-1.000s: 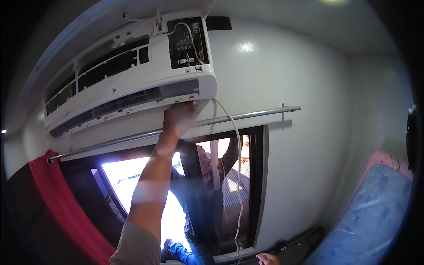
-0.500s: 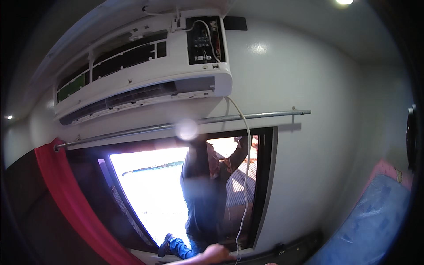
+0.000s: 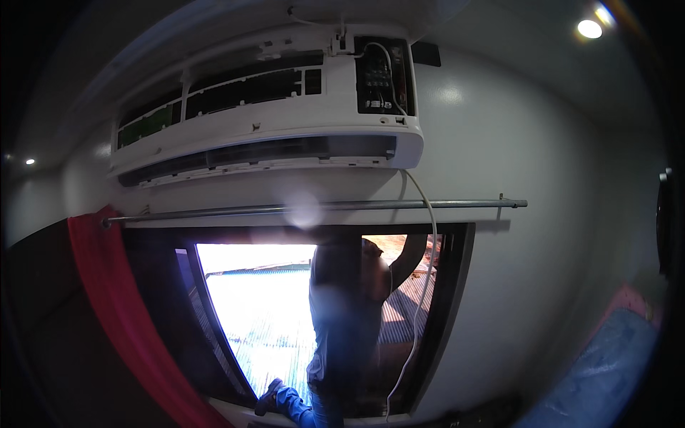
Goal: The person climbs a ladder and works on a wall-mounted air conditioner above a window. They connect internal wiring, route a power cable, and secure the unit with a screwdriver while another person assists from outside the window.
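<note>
Neither of my hands shows at this moment. High on the wall hangs a white air conditioner indoor unit (image 3: pixel 267 143) with its front cover off. At its right end an open wiring compartment (image 3: pixel 384 78) shows dark terminals and wires. A white cable (image 3: pixel 421 314) drops from the unit's right side, passes the curtain rod and hangs down in front of the window to the lower edge. Beyond the window frame (image 3: pixel 457 299), a person (image 3: pixel 332 335) in dark clothing and blue jeans is at the opening, one knee bent and an arm raised to the right.
A metal curtain rod (image 3: pixel 342 206) runs under the unit. A red curtain (image 3: pixel 121 307) hangs at its left end. Corrugated roofing (image 3: pixel 275 299) lies outside in bright light. At the lower right stands a blue plastic-covered mattress (image 3: pixel 606 371). A ceiling light (image 3: pixel 589 29) glows above.
A hand at the lower edge has gone out of view. The unit, rod and window now appear farther right, mostly lower and more level, as the view has shifted.
</note>
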`<state>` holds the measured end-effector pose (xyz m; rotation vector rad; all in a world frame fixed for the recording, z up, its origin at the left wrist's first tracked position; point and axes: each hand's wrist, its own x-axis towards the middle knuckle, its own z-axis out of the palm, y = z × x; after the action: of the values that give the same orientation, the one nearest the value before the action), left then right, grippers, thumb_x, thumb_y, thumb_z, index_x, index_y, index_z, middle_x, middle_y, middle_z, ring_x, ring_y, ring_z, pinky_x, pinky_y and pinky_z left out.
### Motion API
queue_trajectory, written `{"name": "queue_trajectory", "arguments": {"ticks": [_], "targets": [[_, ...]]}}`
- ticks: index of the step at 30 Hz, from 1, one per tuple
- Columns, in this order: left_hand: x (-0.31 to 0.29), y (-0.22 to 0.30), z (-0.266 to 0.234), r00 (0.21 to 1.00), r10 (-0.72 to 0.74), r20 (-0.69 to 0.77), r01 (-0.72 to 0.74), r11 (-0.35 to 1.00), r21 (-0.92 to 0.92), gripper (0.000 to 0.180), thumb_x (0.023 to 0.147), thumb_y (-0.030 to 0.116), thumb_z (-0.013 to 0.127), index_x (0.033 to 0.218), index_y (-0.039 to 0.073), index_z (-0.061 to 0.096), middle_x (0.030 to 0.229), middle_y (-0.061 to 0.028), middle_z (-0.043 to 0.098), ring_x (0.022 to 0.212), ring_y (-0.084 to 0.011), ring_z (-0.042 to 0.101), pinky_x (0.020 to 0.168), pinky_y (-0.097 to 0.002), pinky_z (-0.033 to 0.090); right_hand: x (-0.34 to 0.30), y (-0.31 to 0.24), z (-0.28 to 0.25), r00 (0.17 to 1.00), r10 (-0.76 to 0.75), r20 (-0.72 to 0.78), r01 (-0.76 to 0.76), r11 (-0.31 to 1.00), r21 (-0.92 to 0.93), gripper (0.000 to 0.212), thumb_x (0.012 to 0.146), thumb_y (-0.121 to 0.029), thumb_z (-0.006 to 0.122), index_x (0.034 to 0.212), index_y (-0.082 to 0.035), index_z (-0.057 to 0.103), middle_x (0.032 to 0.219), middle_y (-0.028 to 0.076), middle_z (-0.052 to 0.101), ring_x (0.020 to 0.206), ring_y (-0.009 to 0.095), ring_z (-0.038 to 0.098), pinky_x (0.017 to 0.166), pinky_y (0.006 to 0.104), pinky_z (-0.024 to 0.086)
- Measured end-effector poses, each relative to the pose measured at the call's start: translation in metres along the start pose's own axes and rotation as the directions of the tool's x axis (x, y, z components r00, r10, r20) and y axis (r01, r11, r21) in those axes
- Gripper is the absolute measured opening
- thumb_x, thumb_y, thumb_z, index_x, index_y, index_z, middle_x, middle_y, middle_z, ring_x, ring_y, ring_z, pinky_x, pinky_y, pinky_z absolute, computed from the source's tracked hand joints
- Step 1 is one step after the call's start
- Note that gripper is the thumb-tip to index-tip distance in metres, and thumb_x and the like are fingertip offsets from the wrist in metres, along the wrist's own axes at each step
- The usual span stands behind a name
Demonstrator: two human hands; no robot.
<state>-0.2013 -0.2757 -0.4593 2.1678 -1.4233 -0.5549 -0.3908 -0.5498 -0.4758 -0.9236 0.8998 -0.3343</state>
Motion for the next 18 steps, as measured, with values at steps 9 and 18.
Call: {"name": "queue_trajectory", "arguments": {"ticks": [9,18], "targets": [[-0.008,-0.047,0.008,1.000,-0.010,-0.029,0.009,0.999,-0.048,0.030,0.086,0.039,0.076,0.095,0.011,0.080,0.087,-0.0156,0.075,0.077,-0.0360,0.070,0.073,-0.0473,0.057,0.004,0.007,0.013,1.000,0.012,0.019,-0.011,0.998,-0.066,0.010,0.096,-0.020,0.070,0.101,-0.012,0.073,0.071,0.005,0.064,0.055,0.022,0.063,0.046,0.0371,0.047],[-0.027,-0.105,0.017,0.986,0.131,-0.102,-0.132,0.991,-0.009,0.034,0.089,0.038,0.074,0.105,0.009,0.077,0.100,-0.0152,0.076,0.087,-0.0335,0.072,0.081,-0.0434,0.058,0.007,0.019,0.011,0.998,0.054,0.021,-0.051,0.992,-0.111,0.010,0.096,-0.020,0.070,0.100,-0.012,0.074,0.072,0.006,0.065,0.057,0.023,0.064,0.048,0.0376,0.048]]}}
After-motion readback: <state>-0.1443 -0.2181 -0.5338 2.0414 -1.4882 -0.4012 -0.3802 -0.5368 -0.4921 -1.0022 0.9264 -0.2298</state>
